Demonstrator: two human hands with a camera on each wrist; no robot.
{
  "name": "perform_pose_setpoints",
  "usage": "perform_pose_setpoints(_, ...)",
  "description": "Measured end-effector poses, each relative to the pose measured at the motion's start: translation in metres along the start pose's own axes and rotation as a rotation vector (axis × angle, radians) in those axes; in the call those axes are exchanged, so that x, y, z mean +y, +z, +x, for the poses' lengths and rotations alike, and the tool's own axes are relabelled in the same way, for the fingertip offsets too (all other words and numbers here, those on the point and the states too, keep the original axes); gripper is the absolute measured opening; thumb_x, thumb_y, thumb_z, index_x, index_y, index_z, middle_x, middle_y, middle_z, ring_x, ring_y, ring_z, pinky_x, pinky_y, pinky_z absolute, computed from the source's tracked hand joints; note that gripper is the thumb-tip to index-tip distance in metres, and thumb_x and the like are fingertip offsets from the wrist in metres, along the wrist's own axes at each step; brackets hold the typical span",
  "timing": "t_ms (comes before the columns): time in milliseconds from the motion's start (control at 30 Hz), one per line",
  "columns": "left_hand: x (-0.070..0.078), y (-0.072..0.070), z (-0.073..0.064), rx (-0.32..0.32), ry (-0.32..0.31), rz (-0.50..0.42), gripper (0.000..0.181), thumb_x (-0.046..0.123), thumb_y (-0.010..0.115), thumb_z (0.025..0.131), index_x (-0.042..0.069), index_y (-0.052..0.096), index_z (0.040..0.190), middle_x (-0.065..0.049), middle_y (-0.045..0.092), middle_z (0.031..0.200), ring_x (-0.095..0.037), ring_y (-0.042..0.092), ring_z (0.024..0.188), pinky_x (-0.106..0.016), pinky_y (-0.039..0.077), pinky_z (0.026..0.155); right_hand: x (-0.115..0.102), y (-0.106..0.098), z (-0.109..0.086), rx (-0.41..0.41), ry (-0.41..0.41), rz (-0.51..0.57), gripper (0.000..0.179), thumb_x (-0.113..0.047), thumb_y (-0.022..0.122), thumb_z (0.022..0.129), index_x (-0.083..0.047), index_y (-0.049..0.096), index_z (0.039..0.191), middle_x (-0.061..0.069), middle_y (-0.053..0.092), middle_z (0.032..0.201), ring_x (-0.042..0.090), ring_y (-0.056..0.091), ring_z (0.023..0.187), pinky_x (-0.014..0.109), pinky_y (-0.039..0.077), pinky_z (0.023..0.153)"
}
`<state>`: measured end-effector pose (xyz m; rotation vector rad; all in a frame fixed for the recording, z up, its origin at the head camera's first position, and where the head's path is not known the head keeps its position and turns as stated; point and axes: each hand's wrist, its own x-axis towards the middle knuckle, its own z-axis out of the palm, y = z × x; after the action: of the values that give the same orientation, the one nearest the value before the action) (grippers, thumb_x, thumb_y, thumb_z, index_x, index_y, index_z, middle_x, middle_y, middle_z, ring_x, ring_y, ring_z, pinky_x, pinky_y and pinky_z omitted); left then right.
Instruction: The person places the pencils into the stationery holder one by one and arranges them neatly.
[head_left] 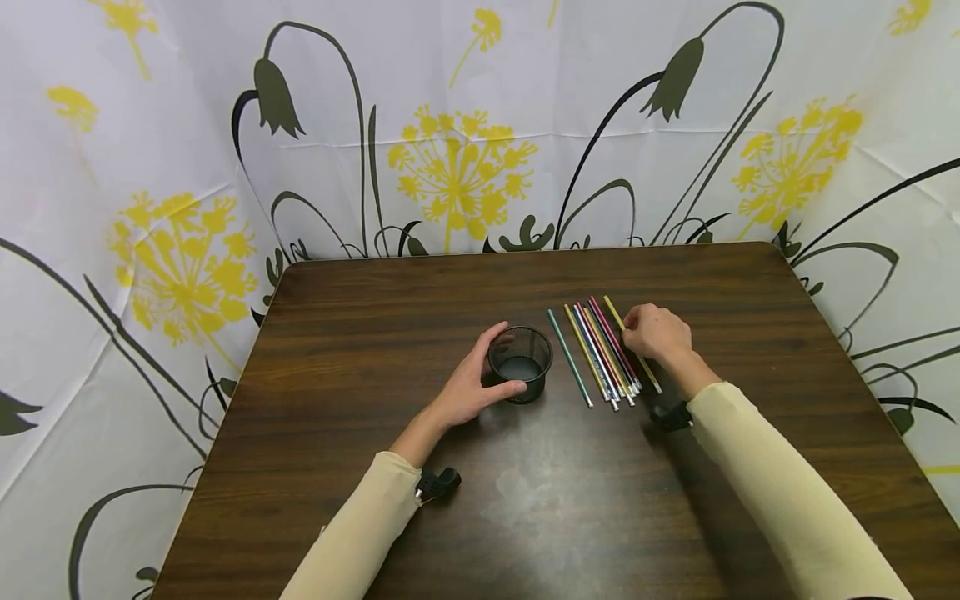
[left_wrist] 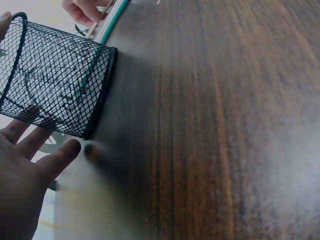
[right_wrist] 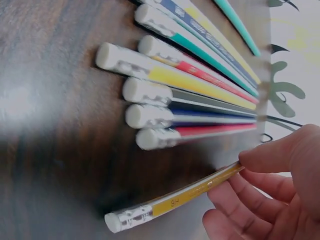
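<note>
A black mesh pencil cup [head_left: 534, 387] stands upright on the table, with my left hand [head_left: 468, 392] round its left side, thumb in front and fingers behind. In the left wrist view the cup's mesh wall [left_wrist: 60, 75] shows some fingers beneath it. My right hand [head_left: 660, 333] pinches a yellow pencil [right_wrist: 185, 196] between thumb and fingers, at the right end of the pencils. Its eraser end points toward me and lies at or close to the tabletop. Just left of it lie several colored pencils [right_wrist: 200, 82] side by side, white erasers toward me.
A green pencil [head_left: 570, 358] lies a little apart, between the cup and the other pencils. The dark wooden table [head_left: 360, 333] ends at the back against a white curtain [head_left: 450, 67] with yellow and grey flowers. Black straps with small devices sit at both wrists.
</note>
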<state>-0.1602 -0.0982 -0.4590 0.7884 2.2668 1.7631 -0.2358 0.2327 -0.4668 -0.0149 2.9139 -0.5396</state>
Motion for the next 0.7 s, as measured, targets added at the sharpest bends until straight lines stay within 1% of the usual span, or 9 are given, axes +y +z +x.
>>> perform_pose_setpoints(100,-0.002,0.001,0.001,0.001,-0.004,-0.013,0.085,0.006,0.073,0.087,0.006,0.021,0.154,-0.03,0.035,0.147,-0.047,0.038,0.133,-0.063,0.035,0.1,-0.001,-0.006,-0.003,0.032,-0.004,0.025,0.025,-0.021,0.056,0.088,-0.009,0.067,0.107,0.011,0.068,0.102,0.03,0.062,0.085,0.048,0.048,0.068)
perform_pose_setpoints(200,-0.002,0.001,0.001,-0.002,-0.011,-0.009,0.085,0.008,0.073,0.088,0.007,0.021,0.154,-0.031,0.035,0.146,-0.046,0.037,0.133,-0.064,0.035,0.1,-0.003,-0.014,-0.006,0.067,-0.013,0.064,0.025,-0.022,0.056,0.09,-0.009,0.066,0.109,0.01,0.069,0.104,0.03,0.063,0.088,0.049,0.048,0.069)
perform_pose_setpoints(367,-0.003,0.002,0.001,-0.004,-0.017,-0.007,0.085,0.008,0.073,0.088,0.008,0.02,0.154,-0.031,0.035,0.147,-0.048,0.037,0.133,-0.065,0.035,0.1,-0.012,-0.028,-0.011,0.14,-0.05,0.161,0.025,-0.024,0.057,0.092,-0.01,0.067,0.111,0.007,0.072,0.1,0.027,0.065,0.087,0.046,0.046,0.069)
perform_pose_setpoints(467,-0.003,0.002,0.0,-0.003,-0.017,-0.006,0.085,0.008,0.072,0.088,0.008,0.019,0.155,-0.031,0.034,0.147,-0.048,0.037,0.133,-0.066,0.034,0.099,-0.023,-0.036,-0.015,0.17,-0.092,0.237,0.03,-0.025,0.059,0.092,-0.011,0.068,0.117,0.005,0.073,0.095,0.024,0.065,0.084,0.042,0.045,0.068)
perform_pose_setpoints(567,-0.004,0.002,0.0,-0.004,-0.017,-0.004,0.085,0.009,0.072,0.089,0.009,0.019,0.155,-0.031,0.034,0.148,-0.047,0.036,0.133,-0.065,0.035,0.099,-0.035,-0.042,-0.02,0.193,-0.142,0.296,0.035,-0.024,0.06,0.092,-0.009,0.066,0.123,0.005,0.072,0.094,0.023,0.065,0.084,0.04,0.044,0.07)
perform_pose_setpoints(700,-0.005,0.002,0.0,-0.001,-0.018,0.008,0.085,0.009,0.071,0.089,0.01,0.018,0.155,-0.03,0.034,0.148,-0.045,0.036,0.135,-0.064,0.035,0.1,-0.055,-0.049,-0.027,0.236,-0.205,0.377,0.034,-0.02,0.06,0.093,-0.005,0.065,0.124,0.007,0.072,0.095,0.023,0.066,0.086,0.038,0.046,0.073)
